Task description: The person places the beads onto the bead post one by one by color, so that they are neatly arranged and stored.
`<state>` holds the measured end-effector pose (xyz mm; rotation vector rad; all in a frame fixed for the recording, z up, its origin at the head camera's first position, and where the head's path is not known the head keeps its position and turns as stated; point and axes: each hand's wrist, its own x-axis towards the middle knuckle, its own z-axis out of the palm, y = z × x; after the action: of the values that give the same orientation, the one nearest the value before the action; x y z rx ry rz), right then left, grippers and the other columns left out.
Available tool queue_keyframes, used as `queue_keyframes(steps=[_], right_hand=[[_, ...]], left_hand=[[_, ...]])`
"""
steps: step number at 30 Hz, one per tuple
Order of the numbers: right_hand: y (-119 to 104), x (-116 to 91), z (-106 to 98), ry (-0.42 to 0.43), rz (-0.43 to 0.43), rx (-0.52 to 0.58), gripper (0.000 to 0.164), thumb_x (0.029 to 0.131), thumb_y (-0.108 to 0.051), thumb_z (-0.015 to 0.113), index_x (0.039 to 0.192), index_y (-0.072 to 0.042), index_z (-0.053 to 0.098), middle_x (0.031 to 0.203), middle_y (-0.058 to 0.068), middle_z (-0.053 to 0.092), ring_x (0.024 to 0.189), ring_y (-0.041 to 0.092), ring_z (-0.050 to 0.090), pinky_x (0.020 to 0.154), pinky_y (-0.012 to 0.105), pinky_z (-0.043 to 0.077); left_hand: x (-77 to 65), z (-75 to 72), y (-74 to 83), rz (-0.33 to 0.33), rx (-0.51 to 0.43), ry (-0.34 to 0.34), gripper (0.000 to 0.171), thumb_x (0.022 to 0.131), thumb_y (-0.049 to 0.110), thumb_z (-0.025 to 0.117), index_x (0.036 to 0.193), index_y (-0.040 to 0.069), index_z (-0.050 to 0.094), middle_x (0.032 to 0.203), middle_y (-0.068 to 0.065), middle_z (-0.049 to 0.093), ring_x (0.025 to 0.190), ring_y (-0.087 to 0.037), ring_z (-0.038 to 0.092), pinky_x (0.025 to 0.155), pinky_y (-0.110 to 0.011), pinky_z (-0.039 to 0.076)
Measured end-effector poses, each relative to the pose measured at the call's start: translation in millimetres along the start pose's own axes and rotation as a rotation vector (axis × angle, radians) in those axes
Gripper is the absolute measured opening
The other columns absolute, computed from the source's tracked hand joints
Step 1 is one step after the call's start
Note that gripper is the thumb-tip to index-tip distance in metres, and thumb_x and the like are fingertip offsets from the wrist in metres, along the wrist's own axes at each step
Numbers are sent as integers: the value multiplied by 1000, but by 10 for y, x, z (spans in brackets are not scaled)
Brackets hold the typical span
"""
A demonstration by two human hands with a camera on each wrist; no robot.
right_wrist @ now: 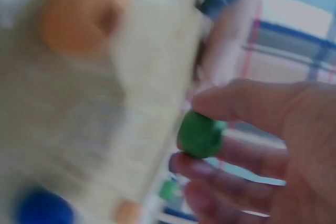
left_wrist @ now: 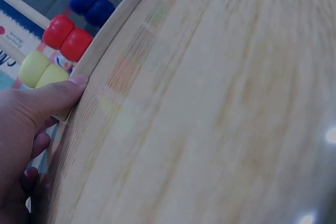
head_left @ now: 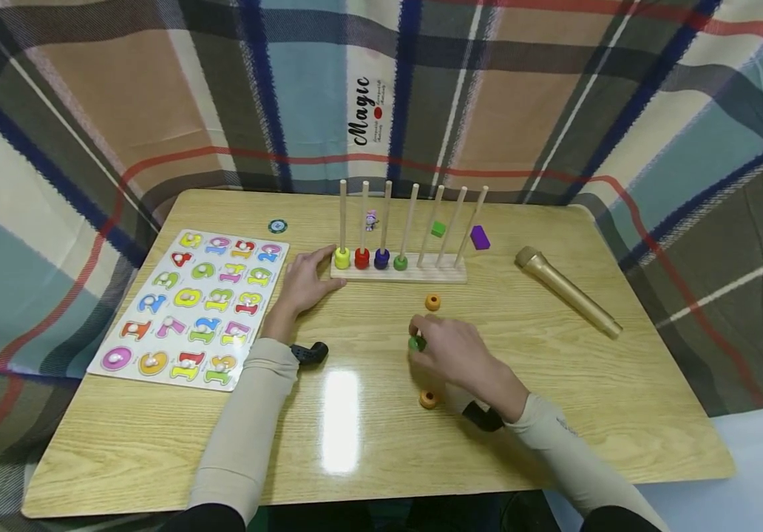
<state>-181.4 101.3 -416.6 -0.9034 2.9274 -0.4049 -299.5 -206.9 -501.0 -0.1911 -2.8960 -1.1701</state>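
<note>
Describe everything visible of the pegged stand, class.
The pegged stand looks like pale wood: a long flat base with seven upright pegs. It stands on the table. Yellow, red, blue and green beads sit on the four leftmost pegs; three are bare. The left hand holds its left end.

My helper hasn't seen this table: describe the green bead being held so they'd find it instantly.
On the wooden table, find the pegged rack. Nearer the camera, the right hand pinches the green bead. Unlike the orange beads nearby, it is green; unlike the rack's green bead, it is on no peg.
</note>
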Motion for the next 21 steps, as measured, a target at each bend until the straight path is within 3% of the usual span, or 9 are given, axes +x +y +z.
queue_keyframes(steps=[8, 12, 15, 21], right_hand=[[145, 629, -626, 466, -2, 66, 29, 98, -16, 76, 126, -7, 74, 113, 13, 69, 58, 18, 48, 47, 31, 38], [157, 943, -868, 650, -20, 101, 33, 101, -17, 74, 131, -5, 71, 118, 15, 70, 65, 22, 54, 53, 34, 39], [163, 1118, -973, 675, 10, 103, 33, 102, -18, 72, 133, -5, 70, 121, 15, 71, 69, 26, 58, 55, 38, 42], [215, 1265, -998, 541, 127, 66, 37, 104, -24, 71, 138, -10, 71, 131, 14, 70, 91, 33, 69, 72, 48, 55]], left_hand=[[-2, -2, 6, -3, -5, -3, 83, 95, 36, 81, 166, 18, 41, 165, -21, 45, 146, -41, 40, 119, -56, 30], [-1, -20, -5, 1, 0, 5, 83, 95, 36, 81, 166, 17, 41, 164, -22, 46, 145, -41, 41, 119, -56, 30], [-1, -24, -5, 3, -8, 11, 83, 95, 36, 81, 165, 17, 42, 164, -22, 46, 144, -41, 41, 119, -56, 29], [5, 0, 6, 10, -5, 8, 82, 95, 36, 81, 165, 17, 43, 163, -23, 47, 145, -42, 42, 120, -57, 28]])
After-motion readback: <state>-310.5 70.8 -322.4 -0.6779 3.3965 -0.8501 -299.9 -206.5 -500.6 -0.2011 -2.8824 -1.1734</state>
